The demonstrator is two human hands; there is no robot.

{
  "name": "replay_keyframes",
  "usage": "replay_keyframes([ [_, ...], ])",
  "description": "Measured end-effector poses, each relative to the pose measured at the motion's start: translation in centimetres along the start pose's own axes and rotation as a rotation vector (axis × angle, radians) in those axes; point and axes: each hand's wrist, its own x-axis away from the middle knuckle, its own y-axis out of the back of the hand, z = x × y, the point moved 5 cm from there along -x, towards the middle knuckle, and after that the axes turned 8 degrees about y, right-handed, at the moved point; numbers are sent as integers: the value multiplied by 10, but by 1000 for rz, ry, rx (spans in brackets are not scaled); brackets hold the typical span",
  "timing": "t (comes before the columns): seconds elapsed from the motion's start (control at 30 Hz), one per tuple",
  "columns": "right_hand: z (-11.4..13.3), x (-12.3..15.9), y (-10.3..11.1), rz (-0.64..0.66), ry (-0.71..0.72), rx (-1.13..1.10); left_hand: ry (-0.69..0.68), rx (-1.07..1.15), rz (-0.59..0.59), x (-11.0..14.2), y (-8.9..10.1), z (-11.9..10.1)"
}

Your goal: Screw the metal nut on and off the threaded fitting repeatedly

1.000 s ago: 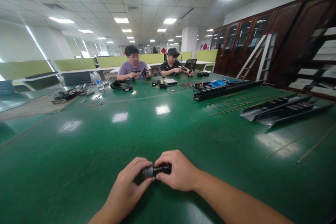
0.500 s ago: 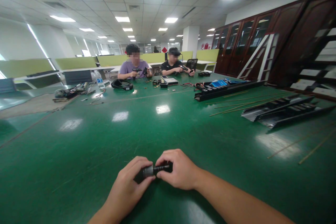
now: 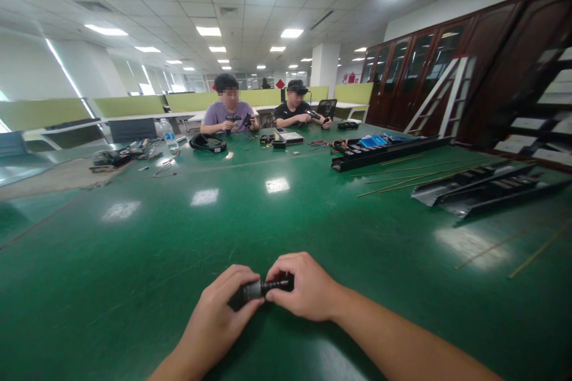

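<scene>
Low in the head view, a short black-and-grey cylindrical part (image 3: 253, 291) lies level between my two hands. Its left end is thick, and a narrower ridged black shaft with a bright metal tip extends to the right. My left hand (image 3: 214, 306) wraps thumb and fingers round the thick grey end. The thumb and index finger of my right hand (image 3: 308, 289) pinch the ridged shaft, the other fingers curled behind it. Both ends are partly hidden by my hands, so I cannot make out its exact kind.
The green table (image 3: 179, 256) reaches far ahead. Black metal channels (image 3: 469, 190) and thin rods (image 3: 397, 183) lie at right. Two people sit across, each holding dark tools. Near them are a water bottle (image 3: 168, 137), a coiled black cable (image 3: 208, 143) and small boxes (image 3: 279, 144).
</scene>
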Motion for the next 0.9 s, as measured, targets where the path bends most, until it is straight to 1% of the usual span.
replay_keyframes([
  [0.73,-5,1,-2,16,-1,40,23,-30,-18,0,3,3],
  [0.9,-6,1,0,7,-16,57,5,-43,-39,-1,5,3],
])
